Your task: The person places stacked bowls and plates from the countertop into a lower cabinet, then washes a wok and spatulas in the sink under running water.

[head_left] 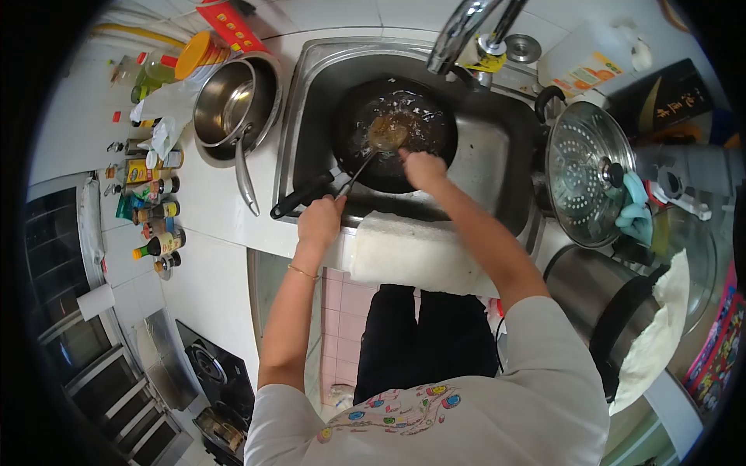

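A dark frying pan point(353, 167) with water in it sits inside the sink, its black handle point(301, 197) lying over the sink's left front edge. My left hand point(321, 224) is closed around the handle of a ladle point(362, 168), beside the pan's handle. The ladle's rounded, brownish head rests in the water over the pan. Over the pan's right part, my right hand point(426, 169) has its fingers curled together close to the ladle's head. What those fingers hold, if anything, is hidden.
The faucet point(457, 39) hangs above the steel sink point(497, 147). A saucepan point(225, 105) stands left, a pot with a glass lid point(584, 175) right. A folded white towel point(416, 252) covers the front edge. Several bottles point(162, 244) line the left wall.
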Demonstrator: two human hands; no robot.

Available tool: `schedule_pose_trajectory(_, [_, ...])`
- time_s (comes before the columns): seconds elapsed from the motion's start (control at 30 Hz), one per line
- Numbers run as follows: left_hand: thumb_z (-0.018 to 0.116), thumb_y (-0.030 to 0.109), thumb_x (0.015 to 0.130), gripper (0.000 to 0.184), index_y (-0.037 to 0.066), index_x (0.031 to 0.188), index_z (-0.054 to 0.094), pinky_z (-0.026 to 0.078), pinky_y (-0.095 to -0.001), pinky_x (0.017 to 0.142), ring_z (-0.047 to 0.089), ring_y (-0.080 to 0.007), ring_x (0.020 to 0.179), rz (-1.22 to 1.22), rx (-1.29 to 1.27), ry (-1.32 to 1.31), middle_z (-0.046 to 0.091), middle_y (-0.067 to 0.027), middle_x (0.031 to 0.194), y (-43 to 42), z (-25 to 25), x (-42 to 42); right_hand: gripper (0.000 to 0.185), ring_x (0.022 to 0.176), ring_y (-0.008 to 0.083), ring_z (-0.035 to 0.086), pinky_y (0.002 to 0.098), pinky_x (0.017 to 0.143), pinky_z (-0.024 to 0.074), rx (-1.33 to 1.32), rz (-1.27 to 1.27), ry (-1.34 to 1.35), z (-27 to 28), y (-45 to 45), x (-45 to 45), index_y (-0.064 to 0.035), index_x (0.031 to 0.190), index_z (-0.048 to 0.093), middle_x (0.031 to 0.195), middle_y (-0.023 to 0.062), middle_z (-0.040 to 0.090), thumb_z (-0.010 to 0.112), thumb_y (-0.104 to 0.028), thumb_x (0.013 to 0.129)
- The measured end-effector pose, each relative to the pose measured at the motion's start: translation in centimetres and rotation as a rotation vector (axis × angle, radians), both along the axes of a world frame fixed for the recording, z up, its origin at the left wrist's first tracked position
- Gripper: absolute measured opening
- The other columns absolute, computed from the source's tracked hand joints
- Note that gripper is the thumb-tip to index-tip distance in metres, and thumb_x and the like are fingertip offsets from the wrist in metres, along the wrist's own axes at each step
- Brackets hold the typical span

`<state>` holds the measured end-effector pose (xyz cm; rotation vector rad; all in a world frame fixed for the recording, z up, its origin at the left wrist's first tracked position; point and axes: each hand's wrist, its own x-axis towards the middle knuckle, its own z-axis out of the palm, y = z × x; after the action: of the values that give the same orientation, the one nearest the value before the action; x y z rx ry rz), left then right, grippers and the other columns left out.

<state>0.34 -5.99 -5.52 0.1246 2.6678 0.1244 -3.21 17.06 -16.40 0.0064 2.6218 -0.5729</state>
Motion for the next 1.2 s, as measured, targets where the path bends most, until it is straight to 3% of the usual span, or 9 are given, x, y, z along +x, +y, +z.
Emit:
schedule_pose_trajectory(0.07, [0.044,0.040,0.095,0.048,-0.001,0.081,0.062,0.052,-0.0473,0.069,0.064,-0.0403,0.078,-0.017,0.006,0.023,0.065,-0.0241,0.077,-0.2,-0.1,-0.3,0.039,0.086,0.0299,0.067,0.0430,0.070,0.0530,0.092,-0.031,0.029,0.2,1.6,-2.2,-0.0073,0.112,0.060,0.091,0.0113,0.070,0.028,-0.026,0.101])
schedule_pose_trajectory(0.23, [0.044,0.041,0.095,0.046,0.001,0.081,0.063,0.053,-0.0459,0.068,0.065,-0.0386,0.076,-0.074,0.024,-0.009,0.066,-0.0222,0.077,-0.8,-0.1,-1.5,0.029,0.085,0.0287,0.068,0.0442,0.068,0.0534,-0.013,0.202,0.121,0.7,0.0,-1.2,-0.0218,0.115,0.060,0.091,0.0113,0.069,0.046,-0.023,0.090])
schedule_pose_trajectory(0.37, [0.044,0.042,0.095,0.046,0.003,0.082,0.064,0.053,-0.0449,0.066,0.065,-0.0374,0.076,-0.110,0.020,-0.009,0.066,-0.0208,0.078,-1.5,-0.2,-1.0,0.027,0.085,0.0298,0.068,0.0438,0.068,0.0535,0.046,0.071,0.079,0.2,1.5,-4.6,-0.0122,0.112,0.061,0.092,0.0132,0.069,0.041,-0.017,0.093])
schedule_pose_trajectory(0.5, [0.045,0.042,0.095,0.048,0.001,0.077,0.062,0.051,-0.0475,0.065,0.063,-0.0397,0.074,-0.013,-0.008,0.003,0.064,-0.0222,0.075,-0.5,-0.5,-0.5,0.028,0.082,0.0289,0.068,0.0442,0.067,0.0535,0.064,0.191,0.068,1.1,0.2,-0.2,-0.0153,0.112,0.062,0.091,0.0138,0.069,0.039,-0.018,0.095])
schedule_pose_trajectory(0.63, [0.043,0.045,0.095,0.049,0.002,0.081,0.063,0.053,-0.0460,0.066,0.065,-0.0382,0.075,-0.019,-0.060,0.004,0.066,-0.0209,0.076,-0.3,-0.4,-0.3,0.031,0.084,0.0310,0.068,0.0431,0.067,0.0538,0.140,-0.023,-0.002,1.5,1.7,-1.9,-0.0151,0.118,0.057,0.088,0.0141,0.069,0.038,-0.014,0.094])
schedule_pose_trajectory(0.7, [0.043,0.045,0.095,0.049,0.003,0.082,0.063,0.053,-0.0452,0.066,0.065,-0.0374,0.076,-0.003,-0.091,0.020,0.066,-0.0205,0.076,0.1,-0.6,0.0,0.031,0.083,0.0306,0.068,0.0424,0.065,0.0537,0.108,0.166,0.011,1.7,0.9,0.1,-0.0128,0.119,0.057,0.088,0.0140,0.069,0.038,-0.015,0.094])
schedule_pose_trajectory(0.87, [0.044,0.044,0.095,0.047,0.003,0.082,0.064,0.054,-0.0426,0.064,0.067,-0.0343,0.075,-0.021,-0.124,0.016,0.067,-0.0184,0.077,0.4,-0.5,-0.2,0.027,0.084,0.0302,0.068,0.0445,0.070,0.0534,0.135,-0.028,-0.043,1.6,3.3,-0.4,-0.0098,0.111,0.061,0.089,0.0131,0.069,0.043,-0.020,0.094])
schedule_pose_trajectory(0.97, [0.044,0.045,0.094,0.048,0.003,0.081,0.063,0.054,-0.0439,0.063,0.066,-0.0356,0.074,-0.026,-0.116,0.026,0.067,-0.0189,0.076,0.3,-0.6,-0.2,0.027,0.082,0.0295,0.068,0.0443,0.067,0.0534,0.016,0.122,-0.020,2.2,1.4,1.1,-0.0079,0.110,0.061,0.086,0.0133,0.069,0.042,-0.020,0.095])
schedule_pose_trajectory(1.2, [0.044,0.046,0.094,0.049,0.003,0.079,0.062,0.053,-0.0460,0.061,0.066,-0.0371,0.071,-0.021,-0.091,0.069,0.066,-0.0204,0.073,0.1,-1.2,0.0,0.026,0.082,0.0329,0.067,0.0449,0.069,0.0532,0.025,0.046,-0.031,2.2,1.6,2.1,-0.0056,0.105,0.063,0.088,0.0158,0.069,0.042,-0.017,0.094])
